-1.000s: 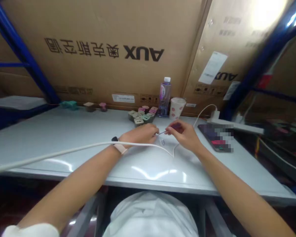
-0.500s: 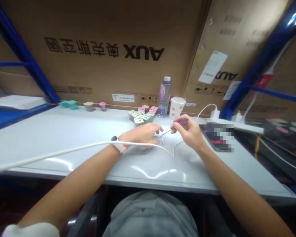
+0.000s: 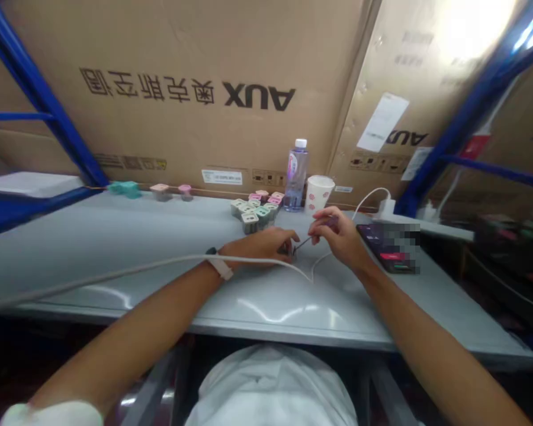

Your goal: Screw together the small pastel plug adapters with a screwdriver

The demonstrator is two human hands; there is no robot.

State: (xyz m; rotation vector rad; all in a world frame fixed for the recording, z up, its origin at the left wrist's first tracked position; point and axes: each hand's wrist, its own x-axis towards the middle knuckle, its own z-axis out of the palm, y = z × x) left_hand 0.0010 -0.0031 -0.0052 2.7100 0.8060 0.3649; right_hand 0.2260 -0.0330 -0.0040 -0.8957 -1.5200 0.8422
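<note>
On the pale grey worktable (image 3: 93, 236), the right hand (image 3: 337, 236) pinches a thin dark wire end (image 3: 302, 244) between thumb and fingertips. The left hand (image 3: 260, 245) lies curled on the table with its fingertips at the wire's far tip; grip unclear. A white cable (image 3: 311, 277) passes under the left wrist and bends in a V just below the hands, with a cluster of plug adapters (image 3: 254, 216) just beyond them.
</note>
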